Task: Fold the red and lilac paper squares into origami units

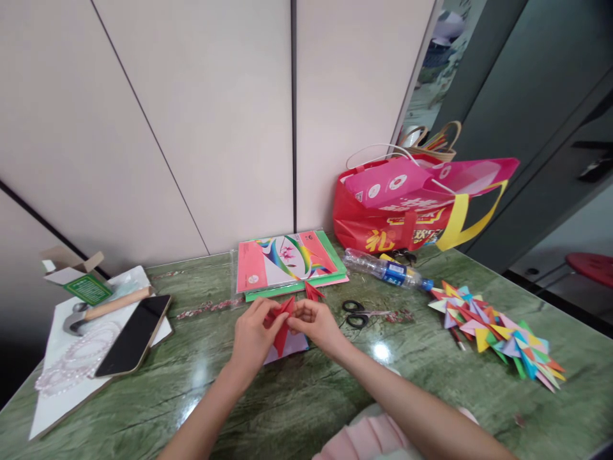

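Observation:
Between both hands is a folded piece of red paper (282,333), its pointed lower end hanging down. My left hand (257,329) pinches it from the left, thumb against the fold. From the right, my right hand (313,322) grips its upper edge with closed fingertips. Just beneath lies a lilac sheet of paper (293,345), partly covered by the hands. Another red folded paper piece (313,292) rests right behind my right hand, against the paper pack (287,260). Scissors (361,314) with black handles lie to the right of that hand.
Colourful folded paper pieces (500,335) cluster at the right. A plastic bottle (387,268) lies before a red bag (397,211) by the wall. On the left are a phone (135,335), a hammer (112,306), a small green box (89,287) and clear beads (79,358).

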`<state>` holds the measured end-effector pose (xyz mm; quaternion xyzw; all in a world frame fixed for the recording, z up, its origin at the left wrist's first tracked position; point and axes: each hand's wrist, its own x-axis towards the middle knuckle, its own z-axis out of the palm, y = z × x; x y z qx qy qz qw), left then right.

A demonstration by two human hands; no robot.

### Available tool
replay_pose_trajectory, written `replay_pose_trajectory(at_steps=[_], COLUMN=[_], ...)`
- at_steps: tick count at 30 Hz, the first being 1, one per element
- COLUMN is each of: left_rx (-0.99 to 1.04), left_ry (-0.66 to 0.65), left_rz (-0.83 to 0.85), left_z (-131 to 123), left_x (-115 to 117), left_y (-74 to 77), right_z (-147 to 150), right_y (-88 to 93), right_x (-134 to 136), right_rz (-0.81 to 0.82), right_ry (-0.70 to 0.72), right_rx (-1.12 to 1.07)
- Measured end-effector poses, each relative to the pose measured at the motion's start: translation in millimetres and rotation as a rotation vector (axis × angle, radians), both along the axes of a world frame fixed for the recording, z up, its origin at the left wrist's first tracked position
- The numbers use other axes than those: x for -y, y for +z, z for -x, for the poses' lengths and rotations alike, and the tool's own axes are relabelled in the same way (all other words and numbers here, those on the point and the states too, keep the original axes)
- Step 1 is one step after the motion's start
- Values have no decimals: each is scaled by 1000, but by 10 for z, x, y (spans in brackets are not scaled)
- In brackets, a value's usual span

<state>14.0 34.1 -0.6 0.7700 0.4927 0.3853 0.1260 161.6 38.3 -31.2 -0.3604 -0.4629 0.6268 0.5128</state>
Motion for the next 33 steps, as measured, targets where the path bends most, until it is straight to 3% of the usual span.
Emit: replay_pose_trajectory(at_steps=[18, 24, 33], left_rx=[96, 231, 437], left_ry=[22, -41, -40], left_rz=[159, 350, 474], left_z=[22, 6, -9], left_x=[-48, -78, -82], left_y=[12, 13, 45], right_z=[4, -3, -3], right_y=[4, 26, 20], right_x=[-9, -14, -13], right_rz=[59, 54, 51], right_ry=[-42, -61, -76], right_rx=[41, 58, 63])
